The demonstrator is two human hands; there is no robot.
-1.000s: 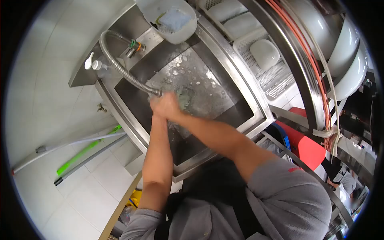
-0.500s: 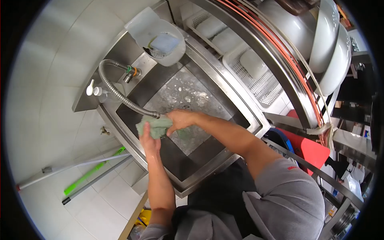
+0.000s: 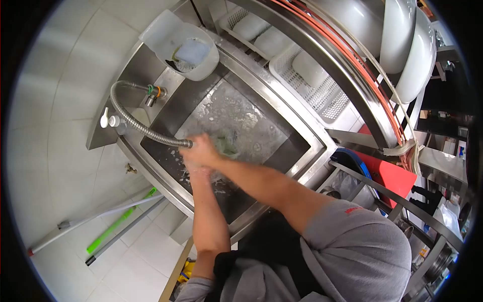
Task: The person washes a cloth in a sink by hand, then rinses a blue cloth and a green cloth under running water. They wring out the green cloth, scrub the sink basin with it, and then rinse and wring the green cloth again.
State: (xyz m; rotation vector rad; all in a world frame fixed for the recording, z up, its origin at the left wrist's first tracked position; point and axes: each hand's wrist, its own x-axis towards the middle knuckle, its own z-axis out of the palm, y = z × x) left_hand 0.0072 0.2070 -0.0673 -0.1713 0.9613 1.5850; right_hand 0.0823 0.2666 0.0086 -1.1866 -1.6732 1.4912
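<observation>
My right hand is curled over my left hand, directly below the end of the metal spring hose. Water splashes around both hands, and their motion smears the fingers. The left fingers are mostly hidden beneath the right hand. A pale green cloth lies in the foamy water, to the right of the hands and apart from them as far as I can see. All this is inside the stainless-steel sink, whose bottom has sudsy water on it.
At the sink's far-left corner sits a translucent plastic container with a pale blue sponge. A pump bottle stands left of the tap. White perforated baskets are at the right; large white bowls are stacked above them.
The green cloth has left my hands and lies in the sink water. My hands have come together under the hose, right over left. Water now splashes there, and the view has shifted slightly.
</observation>
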